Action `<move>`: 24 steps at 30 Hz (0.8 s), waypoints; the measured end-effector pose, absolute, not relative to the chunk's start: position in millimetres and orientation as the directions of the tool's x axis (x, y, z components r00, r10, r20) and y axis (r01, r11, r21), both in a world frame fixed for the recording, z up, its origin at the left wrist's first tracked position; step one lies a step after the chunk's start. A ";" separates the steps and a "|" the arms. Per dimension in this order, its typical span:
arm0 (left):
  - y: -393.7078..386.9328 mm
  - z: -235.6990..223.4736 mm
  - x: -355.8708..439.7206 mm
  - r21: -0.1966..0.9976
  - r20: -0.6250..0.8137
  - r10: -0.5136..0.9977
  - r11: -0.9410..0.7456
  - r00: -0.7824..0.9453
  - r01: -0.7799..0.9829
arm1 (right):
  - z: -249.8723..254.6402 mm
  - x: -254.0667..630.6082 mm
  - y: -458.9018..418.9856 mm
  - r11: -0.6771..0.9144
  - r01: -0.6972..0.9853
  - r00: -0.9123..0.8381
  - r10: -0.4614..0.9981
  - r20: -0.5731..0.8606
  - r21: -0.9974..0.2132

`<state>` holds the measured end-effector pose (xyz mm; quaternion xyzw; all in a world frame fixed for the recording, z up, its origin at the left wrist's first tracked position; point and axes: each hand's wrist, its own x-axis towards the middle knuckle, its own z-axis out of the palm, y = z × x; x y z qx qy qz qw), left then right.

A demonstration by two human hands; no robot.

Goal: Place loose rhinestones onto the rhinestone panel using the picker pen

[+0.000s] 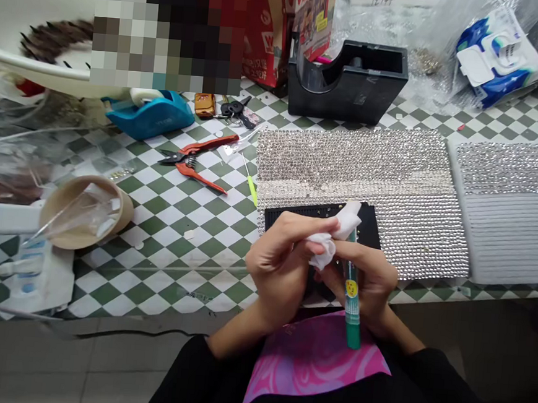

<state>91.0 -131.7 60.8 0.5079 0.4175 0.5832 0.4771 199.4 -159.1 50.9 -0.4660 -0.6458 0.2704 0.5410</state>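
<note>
The left hand (pixel 275 267) pinches a soft, light white paper tissue (pixel 321 250) above a flat black board (pixel 365 221), while the right hand (pixel 368 277) curls around a stiff, slim green plastic pen (pixel 352 307), best held by its barrel.

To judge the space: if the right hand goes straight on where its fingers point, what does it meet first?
The right hand would probably meet the white tissue held by the left hand; depth is unclear.

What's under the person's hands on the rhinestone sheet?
A black board lies beneath the left hand and right hand, on the rhinestone sheet. The hands and a white tissue cover most of its surface.
</note>
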 end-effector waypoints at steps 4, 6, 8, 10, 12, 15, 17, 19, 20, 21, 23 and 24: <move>-132.6 62.5 90.4 0.960 0.260 0.964 -0.264 -0.056 -0.088 | 51.2 199.7 -161.5 0.396 0.232 -0.013 0.915 0.404 -0.889; -133.0 63.6 90.5 0.953 0.294 0.954 -0.297 -0.063 -0.050 | 51.1 201.2 -162.9 0.387 0.210 -0.026 0.920 0.391 -0.898; -134.0 64.4 90.8 0.948 0.318 0.946 -0.319 -0.061 -0.012 | 50.5 202.6 -164.2 0.384 0.189 -0.029 0.922 0.386 -0.904; -135.5 65.1 91.3 0.945 0.328 0.943 -0.328 -0.060 0.005 | 49.3 203.5 -165.3 0.382 0.165 -0.024 0.923 0.384 -0.909; -136.4 66.1 91.7 0.943 0.333 0.941 -0.333 -0.055 0.004 | 48.4 204.3 -166.0 0.380 0.136 -0.021 0.924 0.381 -0.915; -133.1 69.0 92.2 0.938 0.345 0.936 -0.342 -0.071 0.053 | 49.8 206.4 -166.9 0.364 0.079 -0.028 0.931 0.363 -0.928; -127.4 72.3 92.3 0.933 0.354 0.923 -0.337 -0.149 0.130 | 52.5 208.5 -167.6 0.333 -0.002 -0.044 0.942 0.333 -0.943; -121.7 75.8 92.4 0.927 0.369 0.888 -0.329 -0.276 0.183 | 55.5 210.3 -168.0 0.294 -0.102 -0.028 0.954 0.298 -0.950; -120.2 77.1 92.5 0.920 0.389 0.859 -0.340 -0.334 0.195 | 56.8 210.9 -168.0 0.277 -0.146 -0.001 0.960 0.281 -0.950; -120.1 77.7 92.7 0.908 0.417 0.829 -0.361 -0.372 0.212 | 57.8 211.1 -167.8 0.266 -0.177 0.036 0.964 0.264 -0.948; -124.4 76.9 93.3 0.869 0.492 0.792 -0.424 -0.360 0.255 | 59.4 210.5 -167.0 0.254 -0.208 0.116 0.965 0.234 -0.945; -128.2 75.3 93.8 0.841 0.533 0.792 -0.457 -0.297 0.290 | 60.0 209.8 -166.5 0.253 -0.209 0.157 0.962 0.223 -0.945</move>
